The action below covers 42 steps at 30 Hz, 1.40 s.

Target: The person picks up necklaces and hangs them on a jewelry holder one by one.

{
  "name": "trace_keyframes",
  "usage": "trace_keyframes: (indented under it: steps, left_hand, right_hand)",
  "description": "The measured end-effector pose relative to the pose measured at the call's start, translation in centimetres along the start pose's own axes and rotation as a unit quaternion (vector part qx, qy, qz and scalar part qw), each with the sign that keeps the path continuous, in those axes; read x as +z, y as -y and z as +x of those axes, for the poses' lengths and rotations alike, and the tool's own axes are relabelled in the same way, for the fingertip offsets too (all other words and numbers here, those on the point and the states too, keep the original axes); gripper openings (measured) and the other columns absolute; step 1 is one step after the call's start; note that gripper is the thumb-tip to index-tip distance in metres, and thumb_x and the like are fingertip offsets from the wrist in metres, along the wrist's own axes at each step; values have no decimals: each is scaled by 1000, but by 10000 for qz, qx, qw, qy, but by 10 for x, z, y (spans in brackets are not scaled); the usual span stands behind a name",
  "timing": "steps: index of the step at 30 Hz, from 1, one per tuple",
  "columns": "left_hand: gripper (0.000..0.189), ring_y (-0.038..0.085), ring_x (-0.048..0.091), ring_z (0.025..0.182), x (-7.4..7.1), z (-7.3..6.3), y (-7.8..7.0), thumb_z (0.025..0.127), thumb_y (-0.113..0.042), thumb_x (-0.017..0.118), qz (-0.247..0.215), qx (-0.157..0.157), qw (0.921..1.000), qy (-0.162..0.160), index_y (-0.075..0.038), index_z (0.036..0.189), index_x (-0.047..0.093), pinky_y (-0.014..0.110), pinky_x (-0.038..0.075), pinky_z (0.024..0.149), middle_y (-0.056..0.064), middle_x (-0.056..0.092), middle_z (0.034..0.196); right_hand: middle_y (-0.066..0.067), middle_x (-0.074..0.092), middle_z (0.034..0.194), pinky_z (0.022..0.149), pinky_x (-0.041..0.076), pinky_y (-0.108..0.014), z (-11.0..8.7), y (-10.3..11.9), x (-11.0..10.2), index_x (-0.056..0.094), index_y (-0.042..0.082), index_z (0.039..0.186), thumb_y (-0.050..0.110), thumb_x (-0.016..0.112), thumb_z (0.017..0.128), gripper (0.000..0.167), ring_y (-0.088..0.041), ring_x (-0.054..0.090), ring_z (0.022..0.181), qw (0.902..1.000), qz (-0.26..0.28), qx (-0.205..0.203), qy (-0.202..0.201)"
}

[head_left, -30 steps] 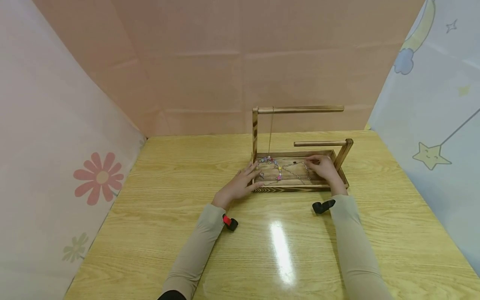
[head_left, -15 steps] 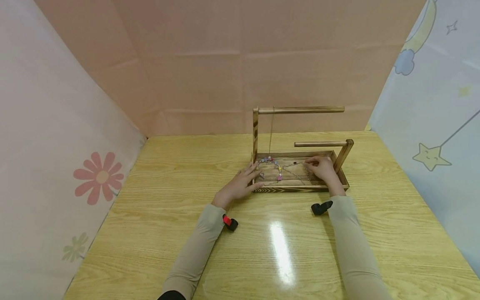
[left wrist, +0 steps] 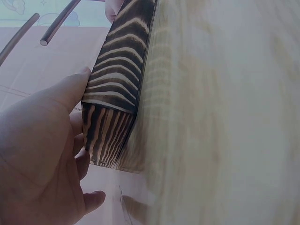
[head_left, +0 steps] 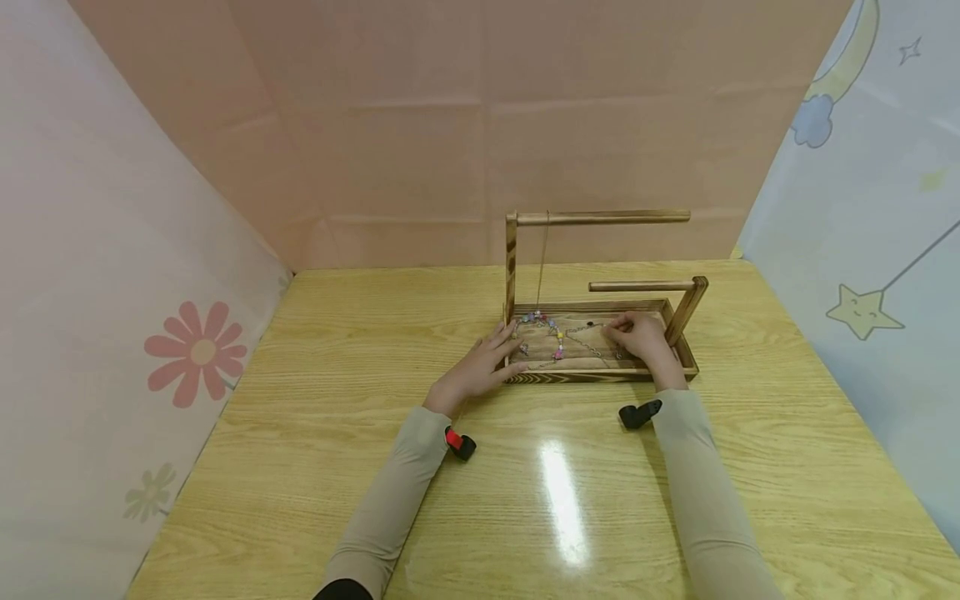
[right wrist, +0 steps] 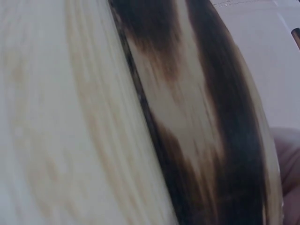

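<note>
A wooden jewelry stand with a shallow tray (head_left: 585,377) holds a colourful beaded strand (head_left: 559,337) at its left and a fine chain (head_left: 583,342) near the middle. My right hand (head_left: 643,337) reaches into the tray's right half, thumb and fingertips pinching the end of the chain. In the right wrist view, the tray's dark-striped wall (right wrist: 220,117) hides most of that hand. My left hand (head_left: 476,371) rests spread against the tray's left end. The left wrist view shows its thumb (left wrist: 75,86) touching the rim, the other fingers past the corner.
An upper bar (head_left: 607,217) rises from the tray's left end, with a thin chain (head_left: 542,267) hanging from it. The lower bar (head_left: 637,287) extends from a right-hand post. Wooden tabletop (head_left: 360,333) surrounds the stand; a pink backdrop (head_left: 375,167) is behind.
My right hand has shifted slightly left inside the tray, and the piece of chain below its fingers has drawn in toward it. My left hand has stayed in place.
</note>
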<state>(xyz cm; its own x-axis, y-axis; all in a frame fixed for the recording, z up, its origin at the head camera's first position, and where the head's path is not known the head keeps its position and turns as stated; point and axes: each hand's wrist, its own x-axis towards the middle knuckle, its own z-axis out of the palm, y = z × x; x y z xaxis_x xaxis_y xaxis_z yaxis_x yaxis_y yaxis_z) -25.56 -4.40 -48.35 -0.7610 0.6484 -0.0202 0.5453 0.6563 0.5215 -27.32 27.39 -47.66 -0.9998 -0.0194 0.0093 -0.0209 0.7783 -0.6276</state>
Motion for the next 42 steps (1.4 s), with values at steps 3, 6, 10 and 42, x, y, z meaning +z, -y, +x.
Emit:
trace_keyframes:
  steps: [3, 6, 10, 42]
  left_hand:
    - [59, 24, -3, 144, -1, 0, -1, 98, -42, 41, 9, -1, 10000, -10, -16, 148, 24, 57, 7, 112, 3, 1, 157]
    - [59, 24, -3, 144, -1, 0, -2, 98, -42, 40, 59, -8, 10000, -14, -16, 148, 24, 57, 8, 112, 3, 1, 157]
    - [60, 24, -3, 144, -1, 0, -2, 98, -43, 41, 67, -5, 10000, -13, -15, 148, 24, 57, 7, 112, 4, 1, 157]
    - [60, 22, -6, 144, 1, 0, 0, 98, -46, 39, -9, -11, 10000, 4, -16, 148, 25, 56, 4, 113, 3, 0, 157]
  right_hand:
    - [-15, 62, 84, 64, 47, -37, 0, 2, 0, 64, -3, 96, 28, 63, 89, 31, -25, 57, 72, 10000, -76, 38, 13]
    - [-15, 62, 82, 64, 46, -37, -1, 2, 0, 64, -2, 94, 27, 63, 89, 30, -25, 57, 71, 9999, -123, 41, -4]
    - [-17, 63, 83, 66, 46, -41, 0, -1, 2, 64, -3, 93, 26, 62, 89, 29, -27, 57, 71, 9998, -202, 10, -60]
    - [-18, 49, 76, 63, 37, -40, -3, 11, -3, 45, 6, 65, 19, 34, 100, 39, -27, 43, 65, 9837, -1462, -430, 950]
